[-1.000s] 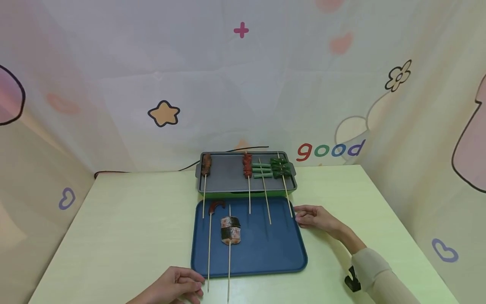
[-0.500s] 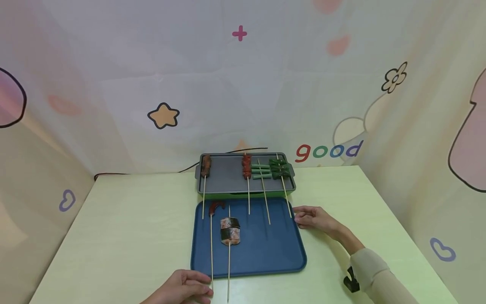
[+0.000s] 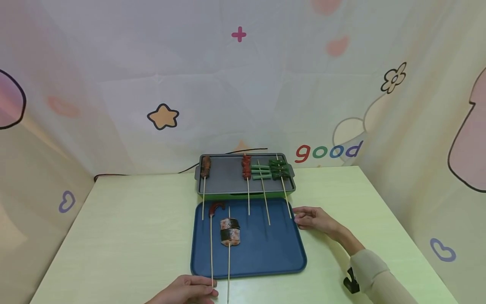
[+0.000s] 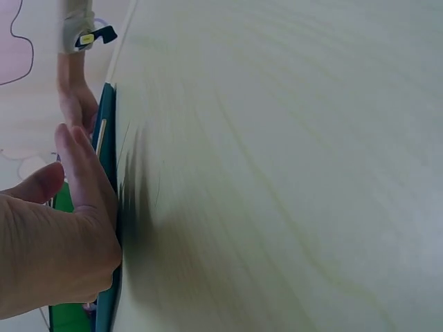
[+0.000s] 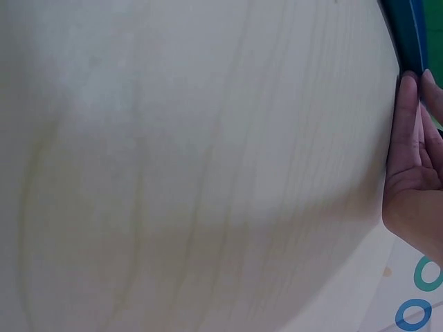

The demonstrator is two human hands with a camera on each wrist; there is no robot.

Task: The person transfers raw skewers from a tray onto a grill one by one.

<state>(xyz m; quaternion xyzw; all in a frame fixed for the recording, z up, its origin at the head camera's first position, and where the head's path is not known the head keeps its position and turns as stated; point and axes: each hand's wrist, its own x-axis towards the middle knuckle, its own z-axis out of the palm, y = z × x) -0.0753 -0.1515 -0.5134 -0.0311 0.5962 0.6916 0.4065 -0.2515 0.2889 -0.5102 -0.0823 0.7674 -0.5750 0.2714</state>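
L hand (image 3: 186, 289) at butt of curved red skewer (image 3: 211, 247), which lies on tray (image 3: 269, 249), L side; fingers straight, thumb apart. R hand (image 3: 317, 219) tips at rim, pinch unclear. Risk: off-ctr grip, stick rolls into banded skewer (image 3: 230, 235).

Smooth matt plastic-look tray (image 3: 269, 255), dk matt metal-look grill plate (image 3: 225, 175), wood sticks (image 3: 211, 253), semi-matt woodgrain tabletop (image 3: 125, 228), cloth b/drop (image 3: 205, 63)
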